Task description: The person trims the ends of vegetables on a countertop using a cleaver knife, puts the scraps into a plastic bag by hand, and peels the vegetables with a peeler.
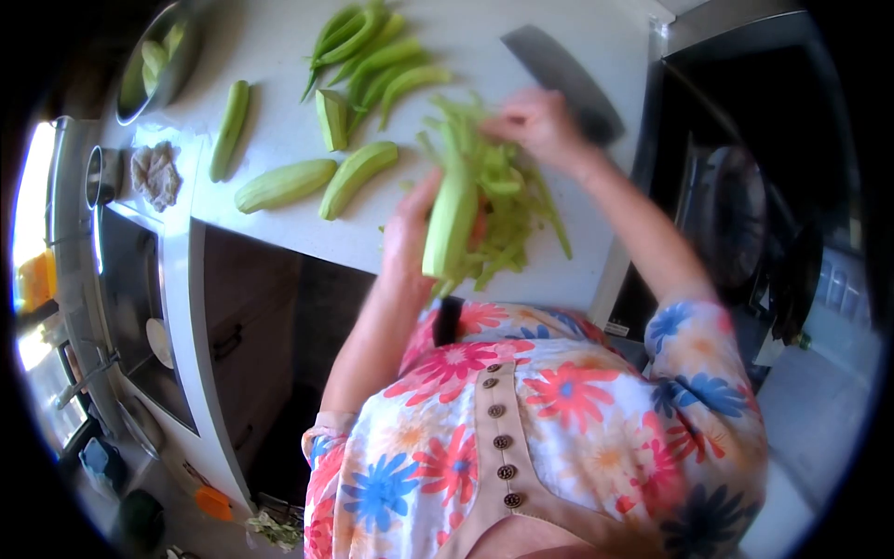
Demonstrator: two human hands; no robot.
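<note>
My left hand (410, 224) is wrapped round a pale green peeled gourd (452, 219), held tilted above a heap of green peelings (512, 233). At the gourd's far end is my right hand (540, 126), its fingers pinched together beside the peelings; what they hold is blurred. A cleaver (563, 82) lies flat just beyond my right hand. Left of my left hand, two gourds, one whole (286, 185) and one curved (358, 180), rest on the white counter (298, 228).
Long green peppers (372, 56) and a cut gourd piece (331, 119) lie at the back. Another gourd (229, 130), a metal bowl (158, 61) with pieces inside, a crumpled cloth (156, 175) and a small pot (102, 177) are leftward. A dark stove (736, 205) stands right.
</note>
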